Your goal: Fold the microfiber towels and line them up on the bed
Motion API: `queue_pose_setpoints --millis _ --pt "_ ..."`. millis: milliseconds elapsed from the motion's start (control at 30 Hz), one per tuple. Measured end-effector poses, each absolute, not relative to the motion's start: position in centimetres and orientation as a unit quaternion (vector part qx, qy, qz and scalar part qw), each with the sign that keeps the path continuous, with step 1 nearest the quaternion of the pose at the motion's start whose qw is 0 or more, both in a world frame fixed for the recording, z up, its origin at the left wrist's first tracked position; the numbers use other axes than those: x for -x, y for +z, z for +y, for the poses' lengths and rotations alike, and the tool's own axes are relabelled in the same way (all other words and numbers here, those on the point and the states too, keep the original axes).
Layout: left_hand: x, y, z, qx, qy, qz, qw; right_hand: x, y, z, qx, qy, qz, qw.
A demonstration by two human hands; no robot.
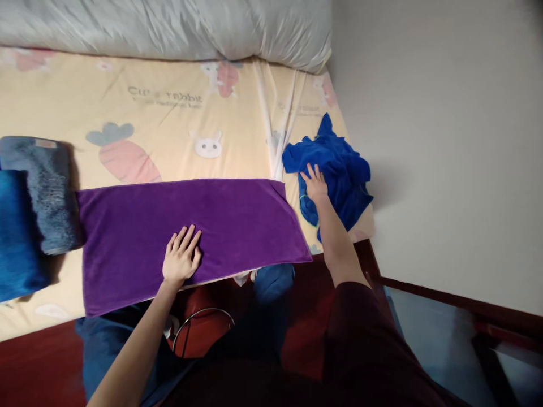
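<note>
A purple towel [237, 220] lies spread flat along the front edge of the bed, its right corner hanging slightly over. My left hand [180, 257] rests on it with fingers spread, palm down, near the towel's lower middle. Off to the right, a crumpled blue cloth [339, 169] sits in a heap close to the bed's right edge. My right hand [315, 183] is laid on the left side of that heap, fingers stretched out and apart. Whether any fabric is under its fingertips' grip does not show; the palm side is hidden.
Folded grey-blue fluffy fabric [46, 192] and folded blue fabric [19, 237] lie at the left. A grey quilt [169, 28] runs along the back of the patterned bed sheet [169, 124]. A plain wall [445, 141] borders the bed at right.
</note>
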State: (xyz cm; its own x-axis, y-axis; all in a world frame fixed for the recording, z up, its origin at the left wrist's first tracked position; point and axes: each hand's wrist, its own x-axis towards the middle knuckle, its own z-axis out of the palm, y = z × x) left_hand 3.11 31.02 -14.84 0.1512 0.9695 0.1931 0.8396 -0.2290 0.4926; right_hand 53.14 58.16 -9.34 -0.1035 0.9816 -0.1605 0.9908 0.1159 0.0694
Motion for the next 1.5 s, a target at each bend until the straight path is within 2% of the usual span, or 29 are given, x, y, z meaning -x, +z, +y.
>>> queue_pose_setpoints --millis 100,200,300,433,567,700,767,1000,1133,1200,1333,1500 --pt "-3.2 -15.1 31.1 -0.746 0.233 0.610 0.132 -52.1 -9.3 60.1 -0.674 -0.020 0.735 0.069" --pt "-3.2 -15.2 31.1 -0.745 0.234 0.610 0.134 -49.4 -8.8 60.6 -0.657 -0.025 0.753 0.015" --pt "-3.1 -15.1 31.1 -0.746 0.233 0.609 0.139 -46.7 -8.7 60.4 -0.619 -0.113 0.777 -0.023" --pt "-3.2 -15.0 31.1 -0.743 0.239 0.610 0.138 -45.5 -9.2 60.0 -0.608 -0.254 0.752 -0.013" --pt "-3.2 -14.9 31.1 -0.745 0.240 0.607 0.138 -46.0 -9.1 60.2 -0.622 -0.287 0.728 -0.028" --pt "-3.2 -15.1 31.1 -0.740 0.242 0.610 0.147 -46.6 -8.7 61.1 -0.611 -0.319 0.724 0.002" --pt "-3.1 -15.1 31.1 -0.741 0.243 0.609 0.146 -46.6 -8.7 61.6 -0.617 -0.307 0.725 0.009" --pt "-3.1 -15.2 31.0 -0.742 0.235 0.609 0.150 -45.4 -9.6 62.9 -0.669 -0.138 0.730 -0.021" --pt "-3.1 -15.1 31.0 -0.745 0.227 0.610 0.147 -44.6 -10.5 63.0 -0.682 -0.104 0.723 0.009" --pt "-3.1 -15.0 31.0 -0.745 0.223 0.611 0.147 -43.8 -10.8 62.4 -0.678 -0.086 0.730 -0.008" --pt "-3.1 -15.1 30.9 -0.742 0.227 0.612 0.150 -39.8 -10.8 57.9 -0.621 -0.057 0.779 -0.072" --pt "-3.1 -15.2 30.9 -0.742 0.232 0.610 0.153 -34.4 -11.3 48.6 -0.573 -0.097 0.811 -0.064"
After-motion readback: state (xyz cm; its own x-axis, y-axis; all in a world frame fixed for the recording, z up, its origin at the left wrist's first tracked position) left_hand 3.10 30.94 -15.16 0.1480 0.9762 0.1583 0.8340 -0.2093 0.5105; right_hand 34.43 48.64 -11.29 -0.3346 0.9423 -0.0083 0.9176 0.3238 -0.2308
